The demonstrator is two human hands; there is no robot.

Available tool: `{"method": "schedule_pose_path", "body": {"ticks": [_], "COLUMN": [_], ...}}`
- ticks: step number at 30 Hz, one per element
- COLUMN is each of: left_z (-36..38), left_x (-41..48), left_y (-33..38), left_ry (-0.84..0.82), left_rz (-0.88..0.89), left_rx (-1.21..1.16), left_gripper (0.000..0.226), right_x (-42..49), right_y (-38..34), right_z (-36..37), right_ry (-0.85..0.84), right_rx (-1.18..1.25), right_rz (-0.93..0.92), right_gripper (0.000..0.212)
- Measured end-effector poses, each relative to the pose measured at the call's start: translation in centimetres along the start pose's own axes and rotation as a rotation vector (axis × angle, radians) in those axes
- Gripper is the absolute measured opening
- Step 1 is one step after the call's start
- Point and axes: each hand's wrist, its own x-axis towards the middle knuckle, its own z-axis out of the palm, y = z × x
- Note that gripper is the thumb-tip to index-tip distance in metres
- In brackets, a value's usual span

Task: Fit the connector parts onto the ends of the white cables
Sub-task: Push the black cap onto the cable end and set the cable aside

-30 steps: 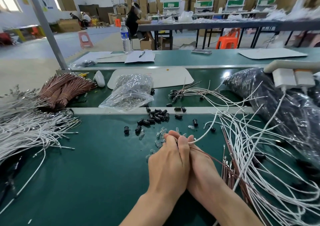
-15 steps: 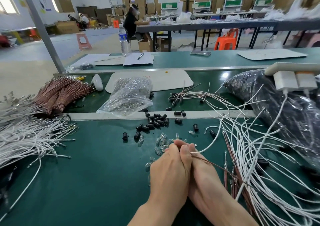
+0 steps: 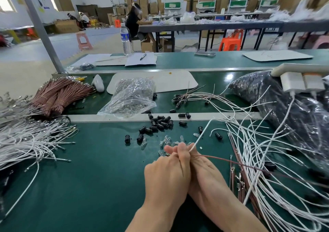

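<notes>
**Position of hands.** The left hand (image 3: 167, 176) and right hand (image 3: 208, 174) are pressed side by side over the green table (image 3: 89, 178), fingers of both curled in tight, with the tips meeting at the far end.

**Hold.** A white cable (image 3: 201, 135) comes out of that pinch on the right hand's side, so the right fingers appear to have its near end. A thin brown wire (image 3: 222, 158) leaves the same grip and runs off to the right. The left fingers are closed just as tightly, but whatever they hold is hidden behind the knuckles and cannot be told. It may be a connector part.

**Lie of the cable.** Its long axis runs away from the fingertips, forward and to the right, towards the loose white cables (image 3: 267, 160) heaped on that side. The working end points back into the pinch, towards the left hand.

**Supply.** The clear parts (image 3: 165, 141) lie just beyond the fingertips, and the black caps (image 3: 160, 123) are scattered a little further out, both nearer the left hand than the right.

**Judgement.** The fitting is in hand but not shown complete. The next push would go along the cable's axis, so the end should be kept straight in the grip — a bent tip would likely miss the part.
</notes>
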Motion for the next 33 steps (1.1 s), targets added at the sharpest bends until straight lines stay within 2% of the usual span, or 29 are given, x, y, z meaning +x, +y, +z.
{"method": "schedule_pose_path", "body": {"ticks": [6, 9, 11, 17, 21, 24, 27, 29, 33], "left_z": [-0.39, -0.47, -0.43, -0.32, -0.49, -0.36, -0.48, -0.48, -0.47], "left_x": [0.03, 0.11, 0.16, 0.34, -0.05, -0.21, -0.23, -0.22, -0.27], "left_y": [-0.21, -0.26, -0.35, -0.37, 0.25, 0.23, 0.06, -0.02, 0.11], "left_ry": [-0.024, -0.03, -0.042, -0.046, -0.006, 0.007, 0.014, 0.003, 0.002], "left_rz": [0.035, 0.048, 0.034, -0.013, 0.073, 0.098, 0.119, 0.105, 0.071], "left_rx": [0.065, 0.103, 0.119, 0.052, -0.086, -0.131, -0.091, -0.083, -0.072], "left_gripper": [0.079, 0.1, 0.105, 0.079, 0.049, 0.059, 0.068, 0.08, 0.087], "right_x": [-0.06, 0.1, 0.19, 0.52, 0.49, 0.37, 0.46, 0.41, 0.27], "right_y": [-0.31, -0.41, -0.28, -0.07, -0.02, -0.15, -0.15, -0.21, -0.2], "right_z": [0.09, 0.08, 0.12, 0.09, -0.16, -0.05, -0.07, -0.1, -0.37], "right_ry": [-0.027, -0.024, -0.027, -0.029, -0.014, -0.016, 0.005, -0.005, -0.041], "right_rx": [0.019, 0.02, 0.011, -0.005, 0.093, 0.09, 0.099, 0.083, 0.055], "right_rz": [0.034, 0.052, 0.047, 0.009, 0.003, 0.004, 0.017, 0.012, 0.016], "right_gripper": [0.04, 0.047, 0.051, 0.044, 0.039, 0.038, 0.046, 0.043, 0.033]}}
